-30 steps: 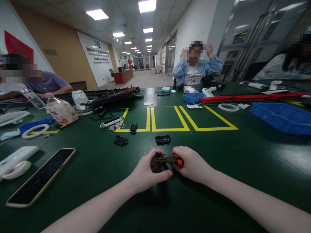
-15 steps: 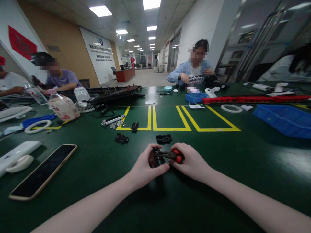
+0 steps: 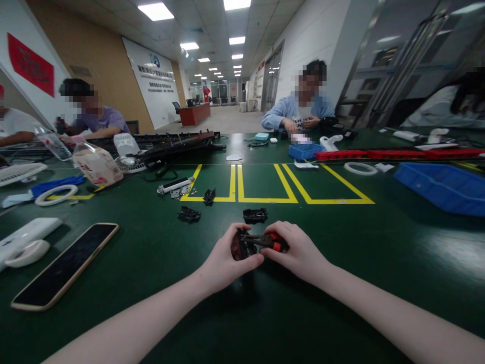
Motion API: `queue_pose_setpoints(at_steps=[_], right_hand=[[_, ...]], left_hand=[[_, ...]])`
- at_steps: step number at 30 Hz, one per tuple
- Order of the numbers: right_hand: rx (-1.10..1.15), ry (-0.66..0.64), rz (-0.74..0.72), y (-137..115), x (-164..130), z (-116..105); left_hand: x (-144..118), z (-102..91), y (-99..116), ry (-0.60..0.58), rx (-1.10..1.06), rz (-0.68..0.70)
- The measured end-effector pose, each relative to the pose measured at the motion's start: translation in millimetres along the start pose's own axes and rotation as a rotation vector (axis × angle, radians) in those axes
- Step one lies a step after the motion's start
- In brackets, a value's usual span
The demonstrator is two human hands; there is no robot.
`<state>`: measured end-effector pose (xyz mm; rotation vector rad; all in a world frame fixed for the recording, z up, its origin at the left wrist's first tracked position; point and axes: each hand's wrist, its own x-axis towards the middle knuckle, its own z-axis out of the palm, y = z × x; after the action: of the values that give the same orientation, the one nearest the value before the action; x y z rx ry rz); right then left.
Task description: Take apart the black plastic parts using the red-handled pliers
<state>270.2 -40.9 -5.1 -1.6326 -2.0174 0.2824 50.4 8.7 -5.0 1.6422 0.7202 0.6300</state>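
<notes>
Red-handled metal pliers are clenched in our right fingers; our left fingers grasp a black plastic part; the large blue plastic tray hides its contents.

Office with light assembly workshop set-up: white logo sign on tan slatted wall, reddish-brown boxy desk farther back, rows of bright rectangular ceiling lights. Workshop side: long glossy dark-green counter with yellow tape outlines, blue open plastic bins, small irregular black parts, red-handled dark metal pliers, co-workers around its edges.
</notes>
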Motion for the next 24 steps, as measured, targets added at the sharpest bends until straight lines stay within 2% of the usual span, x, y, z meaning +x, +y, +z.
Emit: queue_pose_setpoints(at_steps=[9,18,24], right_hand=[[-0.103,-0.002,-0.101,-9,-3,-3],[-0.273,-0.009,-0.148,-15,-6,-2],[-0.301,-0.009,-0.157,-18,-6,-3]], left_hand=[[4,-0.6,-8,-0.022,-0.071,-0.004],[0,-1.7,-1,-0.025,-0.04,-0.009],[1,-2.2,-2,-0.03,-0.029,-0.004]])
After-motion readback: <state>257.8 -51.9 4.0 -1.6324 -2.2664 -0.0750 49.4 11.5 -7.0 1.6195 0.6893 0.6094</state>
